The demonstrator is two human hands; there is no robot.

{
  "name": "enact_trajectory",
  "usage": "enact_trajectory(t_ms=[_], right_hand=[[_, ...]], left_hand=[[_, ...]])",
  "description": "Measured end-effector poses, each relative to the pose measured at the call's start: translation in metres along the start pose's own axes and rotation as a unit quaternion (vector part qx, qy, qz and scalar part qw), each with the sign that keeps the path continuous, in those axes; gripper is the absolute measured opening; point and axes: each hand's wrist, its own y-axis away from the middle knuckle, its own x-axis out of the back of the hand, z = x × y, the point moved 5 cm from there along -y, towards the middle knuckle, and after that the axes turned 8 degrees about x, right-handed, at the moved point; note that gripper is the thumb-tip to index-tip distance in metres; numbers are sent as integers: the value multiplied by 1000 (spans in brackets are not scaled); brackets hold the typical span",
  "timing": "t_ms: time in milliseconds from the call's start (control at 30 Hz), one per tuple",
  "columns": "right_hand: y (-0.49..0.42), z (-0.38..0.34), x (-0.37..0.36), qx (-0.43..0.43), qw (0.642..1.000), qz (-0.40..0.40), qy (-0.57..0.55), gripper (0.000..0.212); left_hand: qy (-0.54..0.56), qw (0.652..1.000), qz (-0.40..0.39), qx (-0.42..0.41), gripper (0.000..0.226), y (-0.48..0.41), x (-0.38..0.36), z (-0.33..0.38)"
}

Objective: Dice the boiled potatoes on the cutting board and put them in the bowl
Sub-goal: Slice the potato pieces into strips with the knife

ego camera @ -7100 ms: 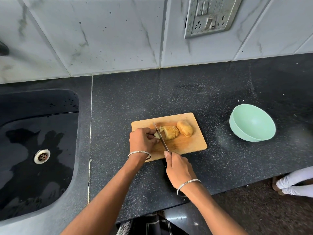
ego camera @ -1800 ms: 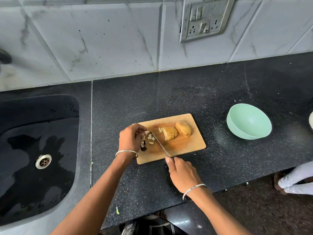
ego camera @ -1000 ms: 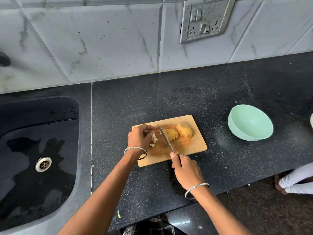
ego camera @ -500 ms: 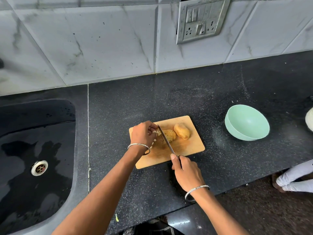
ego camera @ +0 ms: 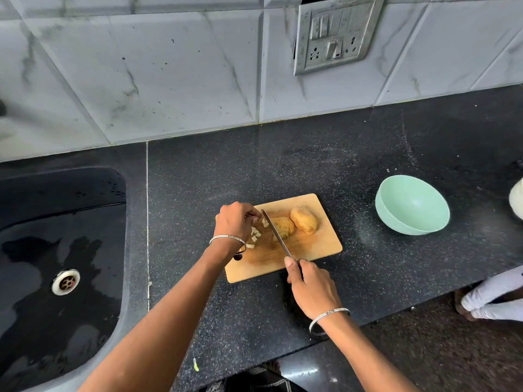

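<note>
The right hand (ego camera: 311, 284) is gripping the knife (ego camera: 278, 236) by its handle, with the forefinger lying along the top. The blade is slanting across the cutting board (ego camera: 319, 246), with its edge resting against the left end of the sliced potato (ego camera: 285, 225). A whole potato (ego camera: 303, 220) is lying just to the right of that one, touching it. The left hand (ego camera: 236, 220) is hanging over the board's left part, fingers curling down toward the knife tip — whether they are pinching anything I cannot tell. Small pale potato cubes (ego camera: 254, 236) are lying scattered on the board between that hand and the blade. The green bowl (ego camera: 387, 219) is sitting on the dark counter (ego camera: 283, 171), well apart from the board on its right — the black sink (ego camera: 56, 250) is lying off to the left.
</note>
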Motion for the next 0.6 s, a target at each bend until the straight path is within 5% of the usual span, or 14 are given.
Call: enact_trajectory(t_ms=[200,600], right_hand=[[2,-1,2,10,999,10,28,45],[0,2,-6,-4,1000,3,11,52]], left_hand=[[-62,997,-37,0,12,-1,3,-13],[94,994,-41,47,9,2,-2,-11]])
